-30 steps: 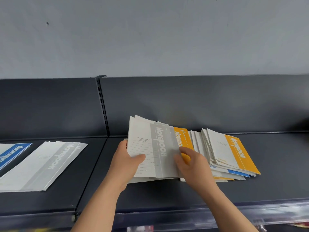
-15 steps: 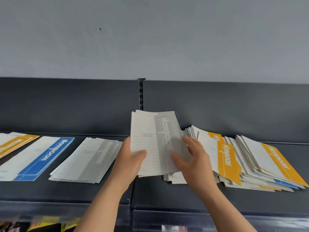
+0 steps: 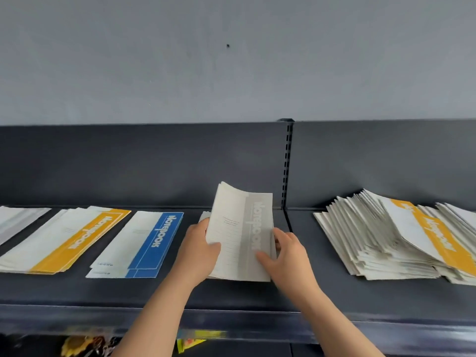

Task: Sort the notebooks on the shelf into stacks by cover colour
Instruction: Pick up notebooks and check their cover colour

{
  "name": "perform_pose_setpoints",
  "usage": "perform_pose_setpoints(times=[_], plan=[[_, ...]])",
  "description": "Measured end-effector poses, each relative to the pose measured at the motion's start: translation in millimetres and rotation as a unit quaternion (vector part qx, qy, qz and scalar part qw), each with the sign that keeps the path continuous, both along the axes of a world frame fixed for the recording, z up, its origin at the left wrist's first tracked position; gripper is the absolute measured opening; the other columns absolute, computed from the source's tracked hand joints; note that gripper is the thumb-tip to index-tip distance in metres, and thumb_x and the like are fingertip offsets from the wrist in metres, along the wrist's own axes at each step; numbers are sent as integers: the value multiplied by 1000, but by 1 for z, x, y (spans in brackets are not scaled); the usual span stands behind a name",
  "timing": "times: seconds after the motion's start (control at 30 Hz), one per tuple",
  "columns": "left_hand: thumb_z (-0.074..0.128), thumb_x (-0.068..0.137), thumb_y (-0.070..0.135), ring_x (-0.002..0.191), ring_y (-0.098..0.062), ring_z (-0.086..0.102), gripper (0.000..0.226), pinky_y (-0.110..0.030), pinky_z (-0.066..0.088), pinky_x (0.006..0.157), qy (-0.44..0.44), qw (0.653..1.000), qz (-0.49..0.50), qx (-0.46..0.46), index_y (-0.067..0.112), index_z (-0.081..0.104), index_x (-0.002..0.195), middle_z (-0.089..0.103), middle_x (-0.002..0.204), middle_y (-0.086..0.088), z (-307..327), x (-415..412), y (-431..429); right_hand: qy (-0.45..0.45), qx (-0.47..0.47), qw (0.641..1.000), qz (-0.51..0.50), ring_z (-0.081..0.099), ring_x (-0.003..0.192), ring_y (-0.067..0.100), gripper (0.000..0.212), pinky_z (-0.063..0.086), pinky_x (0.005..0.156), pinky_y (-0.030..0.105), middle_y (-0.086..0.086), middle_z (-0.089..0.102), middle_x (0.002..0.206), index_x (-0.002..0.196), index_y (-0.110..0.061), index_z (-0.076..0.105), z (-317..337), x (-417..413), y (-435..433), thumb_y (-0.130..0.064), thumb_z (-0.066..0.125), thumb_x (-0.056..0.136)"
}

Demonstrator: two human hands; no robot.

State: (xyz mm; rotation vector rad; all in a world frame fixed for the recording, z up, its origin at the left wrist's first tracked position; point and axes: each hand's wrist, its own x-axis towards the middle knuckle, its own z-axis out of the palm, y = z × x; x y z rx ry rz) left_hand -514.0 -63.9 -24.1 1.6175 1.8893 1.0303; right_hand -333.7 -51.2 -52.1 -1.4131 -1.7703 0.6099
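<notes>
1. Both hands hold a thin bundle of grey notebooks [image 3: 240, 228] near the middle of the shelf [image 3: 257, 295], just left of the slotted upright [image 3: 286, 163] in the back panel [image 3: 128, 163].
2. The left hand [image 3: 199, 251] pinches the bundle's left edge, with the thumb on the front cover and the fingers behind.
3. The right hand [image 3: 288, 256] pinches the right edge low down, with the thumb across the grey band and the fingers curled behind.
4. The bundle is tilted, its top edge leaning toward the back panel and curling slightly. Its lower edge is close to the shelf surface, but I cannot tell whether it touches.
5. A grey corner [image 3: 204, 215] shows behind the left hand's fingers, low by the back edge.
6. Left of the hands, a blue stack [image 3: 139, 246] lies flat just beside the left hand. A yellow stack [image 3: 64, 240] comes next. A pale stack [image 3: 15, 220] at the shelf's left end is cut off by the frame.
7. Right of the upright, a large fanned mixed pile [image 3: 381, 238] with a yellow-banded cover on top reaches the right end.
8. Below the front edge, some coloured items [image 3: 77, 343] are too blurred to identify.
</notes>
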Motion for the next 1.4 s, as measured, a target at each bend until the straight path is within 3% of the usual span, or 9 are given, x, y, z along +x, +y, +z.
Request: perform_pose_setpoints(times=[0.1, 0.23, 0.4, 0.63, 0.83, 0.97, 1.1, 1.2, 1.4], plan=[[52, 94, 12, 99, -9, 47, 43, -20, 44, 73, 31, 999, 2, -7, 29, 45, 133, 50, 126, 3, -9, -20, 9, -32, -17, 999, -13, 53, 87, 8, 27, 50, 75, 22, -9, 49, 100, 109, -27, 53, -10, -20, 2, -35, 62, 85], [51, 92, 10, 97, -15, 55, 41, -26, 48, 73, 58, 998, 6, -18, 26, 48, 130, 55, 119, 1, -23, -33, 15, -99, -47, 994, -28, 52, 96, 22, 30, 49, 85, 35, -5, 48, 105, 111, -23, 52, -19, -36, 7, -41, 55, 87], [52, 95, 20, 118, -23, 46, 40, -34, 46, 94, 151, 987, 43, -18, 15, 43, 133, 51, 130, -5, -36, -32, 13, -209, -38, 976, -47, 47, 103, 23, 36, 36, 93, 32, 3, 50, 114, 109, -14, 56, -22, -39, 11, -44, 48, 91], [48, 96, 35, 128, -19, 39, 45, -28, 37, 103, 264, 962, 46, 43, 19, 41, 138, 44, 142, 3, -28, -31, 7, -236, 48, 969, -61, 51, 103, 20, 32, 35, 94, 29, -2, 56, 117, 110, -15, 60, -20, -34, 8, -39, 48, 93], [57, 91, 27, 117, -24, 51, 35, -36, 41, 97, 223, 963, 11, 150, 15, 59, 124, 58, 129, -1, -8, 6, 7, -240, 178, 944, -139, 65, 97, 22, 29, 38, 103, 37, 4, 69, 105, 103, -7, 68, -4, 8, 3, -28, 56, 87], [67, 83, 16, 96, -31, 61, 20, -38, 47, 84, 205, 956, -32, 205, 9, 69, 102, 69, 106, -5, -2, 49, 13, -224, 170, 943, -177, 65, 99, 22, 35, 35, 105, 38, 3, 69, 108, 105, -8, 68, 10, 54, -3, -32, 50, 86], [57, 91, 25, 113, -22, 53, 34, -32, 38, 97, 159, 964, -85, 193, 15, 62, 123, 63, 121, 2, -2, 100, 20, -228, 167, 933, -223, 62, 105, 26, 34, 33, 107, 38, 5, 68, 112, 109, -8, 67, 18, 116, -8, -30, 52, 89], [53, 93, 28, 112, -18, 51, 34, -29, 41, 95, 116, 969, -116, 185, 17, 59, 124, 62, 119, 5, 0, 143, 27, -226, 130, 930, -260, 58, 114, 28, 31, 28, 111, 38, 8, 65, 119, 115, -5, 65, 24, 169, -9, -24, 56, 92], [51, 93, 29, 103, -14, 58, 28, -30, 48, 87, 25, 981, -160, 110, 16, 62, 115, 65, 112, 5, 7, 234, 47, -268, -25, 926, -264, 54, 112, 26, 32, 22, 110, 33, 6, 62, 118, 111, -6, 62, 21, 269, 7, -24, 38, 98]])
